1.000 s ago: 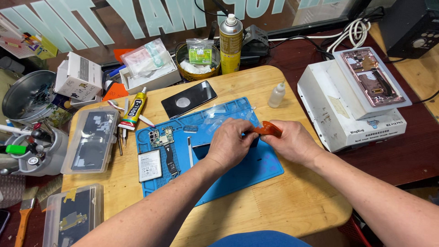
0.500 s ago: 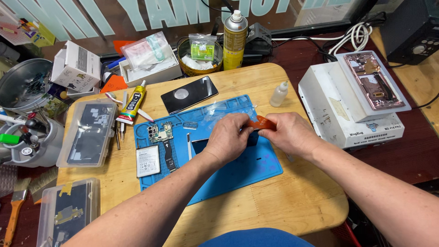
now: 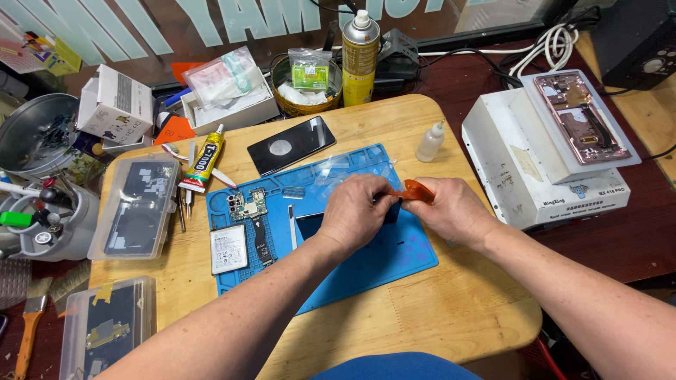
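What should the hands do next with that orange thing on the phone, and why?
Probably slide the orange pry tool a little further along the dark phone's edge. The right hand pinches the tool right at that edge, while the left hand presses the phone down on the blue mat.

Blue mat [image 3: 366,264]; orange tool [image 3: 417,190]; yellow can [image 3: 360,60].

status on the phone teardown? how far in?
Done: circuit board and battery lie out on the blue mat; a dark phone panel lies apart above it. In hand: left hand steadies the dark phone piece, right hand works an orange pry tool at it. Left: nothing reassembled yet.
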